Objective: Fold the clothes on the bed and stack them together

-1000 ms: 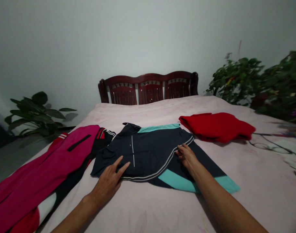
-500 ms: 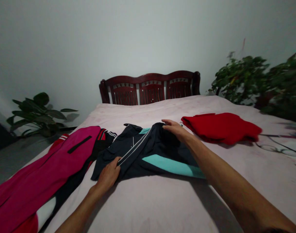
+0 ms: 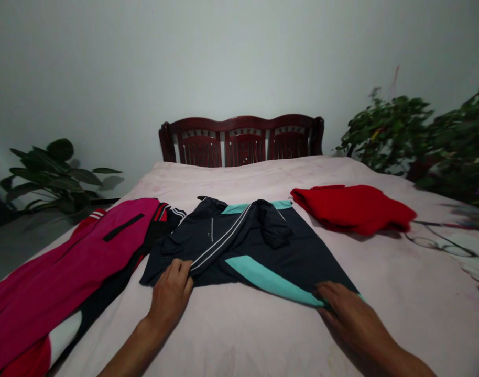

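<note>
A dark navy shirt (image 3: 239,246) with teal bands and white piping lies partly folded in the middle of the pink bed (image 3: 243,335). My left hand (image 3: 171,296) rests on its near left corner, fingers curled and pinching the hem by the white piping. My right hand (image 3: 347,314) lies on the shirt's near right corner at the teal band, fingers pressed down over the cloth edge. One sleeve is folded across the shirt's top.
A magenta jacket (image 3: 66,267) over red, black and white clothes lies at the left. A folded red garment (image 3: 353,208) sits at the right, with eyeglasses (image 3: 432,243) and cables beyond. Dark wooden headboard (image 3: 241,139) at the back; potted plants (image 3: 420,136) on both sides.
My right hand let go of the sleeve it had carried over the shirt's top and came back to the near right corner. My left hand stayed on the near left hem.
</note>
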`<state>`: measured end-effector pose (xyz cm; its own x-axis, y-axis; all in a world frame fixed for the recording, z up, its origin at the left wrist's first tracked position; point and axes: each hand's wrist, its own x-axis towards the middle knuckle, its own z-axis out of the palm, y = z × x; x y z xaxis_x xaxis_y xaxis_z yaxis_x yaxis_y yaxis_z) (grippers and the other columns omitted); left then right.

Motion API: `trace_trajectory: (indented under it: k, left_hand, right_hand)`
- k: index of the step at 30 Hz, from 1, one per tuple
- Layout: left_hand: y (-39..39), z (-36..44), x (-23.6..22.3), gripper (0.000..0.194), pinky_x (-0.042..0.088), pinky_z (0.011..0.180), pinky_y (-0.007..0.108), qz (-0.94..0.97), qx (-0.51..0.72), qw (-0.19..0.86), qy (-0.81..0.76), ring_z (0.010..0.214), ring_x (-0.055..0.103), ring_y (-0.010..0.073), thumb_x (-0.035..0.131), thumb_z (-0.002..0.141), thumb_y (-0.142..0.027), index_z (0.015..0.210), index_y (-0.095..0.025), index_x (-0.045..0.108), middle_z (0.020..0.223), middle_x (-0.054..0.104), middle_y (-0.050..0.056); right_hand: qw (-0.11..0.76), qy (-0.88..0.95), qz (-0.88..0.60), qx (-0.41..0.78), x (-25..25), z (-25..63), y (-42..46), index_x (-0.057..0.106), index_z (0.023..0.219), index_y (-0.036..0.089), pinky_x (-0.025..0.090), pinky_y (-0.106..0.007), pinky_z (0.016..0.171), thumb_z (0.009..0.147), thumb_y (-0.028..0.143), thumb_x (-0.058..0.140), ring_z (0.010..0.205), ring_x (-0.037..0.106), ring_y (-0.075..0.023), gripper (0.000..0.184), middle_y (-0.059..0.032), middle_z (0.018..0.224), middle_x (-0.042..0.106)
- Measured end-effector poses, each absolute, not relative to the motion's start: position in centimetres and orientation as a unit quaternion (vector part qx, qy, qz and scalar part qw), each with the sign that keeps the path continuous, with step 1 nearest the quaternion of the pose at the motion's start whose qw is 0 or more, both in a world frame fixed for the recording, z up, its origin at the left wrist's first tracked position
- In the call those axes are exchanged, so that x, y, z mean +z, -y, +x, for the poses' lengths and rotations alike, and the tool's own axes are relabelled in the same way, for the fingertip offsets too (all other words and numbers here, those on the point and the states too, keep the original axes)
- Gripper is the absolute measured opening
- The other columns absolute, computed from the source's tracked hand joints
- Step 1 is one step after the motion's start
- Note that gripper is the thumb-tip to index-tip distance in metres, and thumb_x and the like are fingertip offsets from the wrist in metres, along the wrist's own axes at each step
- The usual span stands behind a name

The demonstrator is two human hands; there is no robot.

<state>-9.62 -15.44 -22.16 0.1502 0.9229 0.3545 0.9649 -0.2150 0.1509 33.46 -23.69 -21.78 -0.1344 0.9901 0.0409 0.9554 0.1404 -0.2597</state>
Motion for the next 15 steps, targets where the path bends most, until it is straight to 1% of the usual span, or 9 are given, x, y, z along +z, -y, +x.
trace_trajectory:
  k: [2, 4, 5, 7, 9, 10, 12, 14, 15]
  left_hand:
    - [15.1, -10.3, -21.4, 0.033, 0.041, 0.089, 0.031, -0.73, -0.241, -0.013, 0.639, 0.106, 0.057, 0.0209, 0.035, 0.096, -0.023, 0.119, -0.019, 0.06, 0.116, 0.058, 0.006]
    - [14.9, -11.3, -20.2, 0.034, 0.04, 0.085, 0.029, -0.694, -0.262, -0.07, 0.667, 0.106, 0.059, 0.0199, 0.034, 0.097, -0.027, 0.12, -0.022, 0.058, 0.118, 0.06, 0.003]
    - [14.8, -11.9, -19.7, 0.035, 0.04, 0.082, 0.029, -0.679, -0.261, -0.095, 0.679, 0.102, 0.061, 0.0194, 0.033, 0.096, -0.028, 0.121, -0.023, 0.057, 0.114, 0.062, 0.001]
    - [14.6, -13.3, -19.1, 0.037, 0.04, 0.078, 0.028, -0.672, -0.245, -0.145, 0.684, 0.094, 0.062, 0.0185, 0.034, 0.093, -0.027, 0.121, -0.024, 0.058, 0.101, 0.064, -0.001]
    - [14.3, -14.9, -19.3, 0.039, 0.041, 0.078, 0.026, -0.69, -0.219, -0.208, 0.657, 0.091, 0.062, 0.018, 0.034, 0.089, -0.024, 0.119, -0.022, 0.059, 0.094, 0.065, -0.001]
    - [14.2, -15.6, -19.7, 0.04, 0.042, 0.08, 0.026, -0.699, -0.202, -0.232, 0.645, 0.093, 0.062, 0.0182, 0.034, 0.087, -0.023, 0.118, -0.02, 0.06, 0.095, 0.065, 0.0]
    - [14.4, -16.5, -20.6, 0.042, 0.042, 0.085, 0.027, -0.703, -0.164, -0.241, 0.649, 0.1, 0.062, 0.0196, 0.035, 0.086, -0.021, 0.12, -0.018, 0.059, 0.105, 0.067, 0.003]
    - [15.3, -16.5, -21.3, 0.043, 0.043, 0.086, 0.029, -0.692, -0.13, -0.199, 0.681, 0.107, 0.062, 0.0213, 0.035, 0.088, -0.022, 0.125, -0.019, 0.057, 0.117, 0.065, 0.006]
    - [16.0, -16.2, -21.4, 0.042, 0.044, 0.085, 0.03, -0.689, -0.122, -0.159, 0.696, 0.107, 0.062, 0.0219, 0.035, 0.089, -0.024, 0.125, -0.02, 0.056, 0.119, 0.063, 0.007]
  right_hand:
    - [0.122, 0.737, -0.663, 0.049, -22.0, 33.6, 23.0, 0.068, 0.103, 0.019, 0.049, -0.038, 0.081, 0.093, 0.035, 0.038, 0.092, 0.064, -0.0244, 0.036, -0.0124, 0.105, 0.068]
    - [0.136, 0.72, -0.679, 0.044, -21.1, 34.5, 21.4, 0.064, 0.106, 0.019, 0.047, -0.035, 0.073, 0.096, 0.041, 0.034, 0.084, 0.063, -0.0227, 0.039, -0.0105, 0.097, 0.068]
    - [0.138, 0.714, -0.685, 0.049, -20.1, 35.1, 20.3, 0.063, 0.108, 0.02, 0.045, -0.033, 0.071, 0.097, 0.045, 0.033, 0.082, 0.063, -0.0221, 0.04, -0.0091, 0.095, 0.067]
    - [0.134, 0.715, -0.683, 0.072, -18.0, 36.2, 17.9, 0.06, 0.111, 0.023, 0.043, -0.032, 0.073, 0.097, 0.051, 0.033, 0.085, 0.063, -0.0212, 0.041, -0.0062, 0.096, 0.067]
    - [0.089, 0.738, -0.659, 0.115, -16.3, 36.7, 15.5, 0.062, 0.1, 0.023, 0.04, -0.03, 0.072, 0.097, 0.058, 0.033, 0.085, 0.062, -0.0204, 0.045, -0.0049, 0.094, 0.067]
    - [0.065, 0.748, -0.649, 0.125, -16.0, 36.8, 14.5, 0.063, 0.096, 0.022, 0.039, -0.03, 0.071, 0.096, 0.06, 0.036, 0.085, 0.063, -0.0205, 0.046, -0.0049, 0.094, 0.067]
    - [0.014, 0.765, -0.635, 0.105, -16.6, 36.5, 12.9, 0.064, 0.092, 0.021, 0.036, -0.03, 0.069, 0.094, 0.061, 0.041, 0.085, 0.063, -0.0221, 0.046, -0.0059, 0.094, 0.068]
    - [-0.017, 0.779, -0.624, 0.062, -18.4, 36.1, 12.0, 0.062, 0.091, 0.02, 0.033, -0.03, 0.067, 0.097, 0.057, 0.037, 0.084, 0.064, -0.0233, 0.045, -0.0071, 0.092, 0.068]
    - [-0.02, 0.78, -0.624, 0.044, -19.5, 35.9, 11.7, 0.061, 0.092, 0.019, 0.032, -0.03, 0.066, 0.099, 0.056, 0.034, 0.083, 0.064, -0.0234, 0.046, -0.0074, 0.092, 0.068]
